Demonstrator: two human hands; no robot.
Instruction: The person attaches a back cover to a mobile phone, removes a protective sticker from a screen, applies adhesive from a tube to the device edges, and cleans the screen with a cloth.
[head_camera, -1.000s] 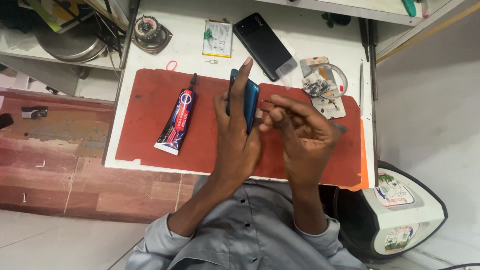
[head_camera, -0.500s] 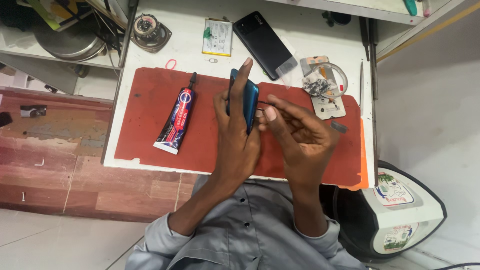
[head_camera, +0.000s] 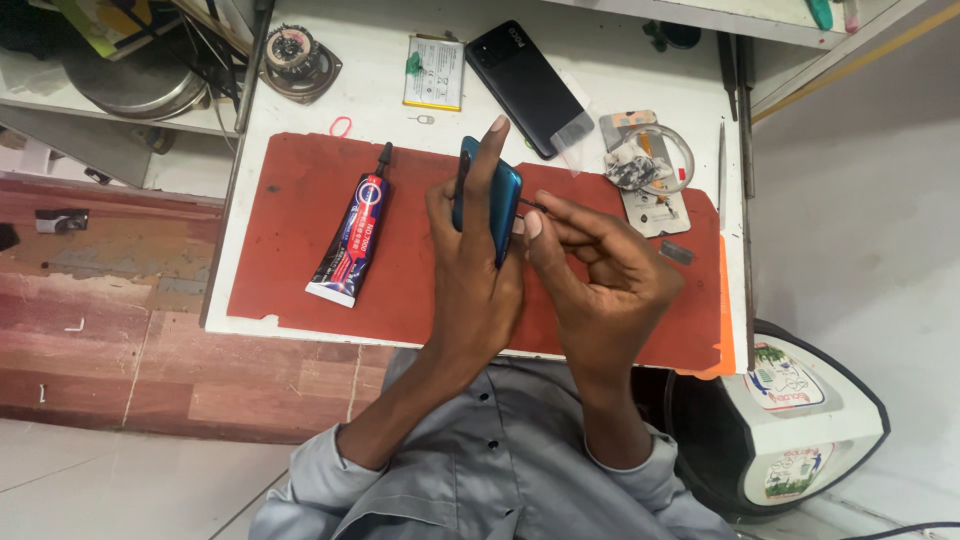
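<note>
Hands met above a red work mat (head_camera: 300, 230) that covered most of a white desk (head_camera: 370, 80). The left hand (head_camera: 478, 270) held a blue-green phone (head_camera: 500, 200) on edge, its grip closed around the phone with the index finger laid up along the back and the thumb on the far side. The right hand (head_camera: 600, 275) sat just beside it, thumb and forefinger pressed together on a thin dark tool (head_camera: 533, 205) whose tip touched the phone's right edge; what kind of tool it was could not be told.

On the mat to the left of the hands lay a tube of glue (head_camera: 352, 240) with a black nozzle, tilted, well apart from the phone. Beyond the mat, on the bare desk, a black phone (head_camera: 525, 85) lay face down at an angle, with a flat white battery (head_camera: 434, 72) just left of it and a small pink rubber band (head_camera: 341, 126) near the mat's top edge. To the right of the black phone sat a clear ring of tape (head_camera: 672, 160) on a small heap of parts. A round speaker part (head_camera: 295, 55) rested at the desk's far left corner. The person wore a grey buttoned shirt (head_camera: 480, 470).
</note>
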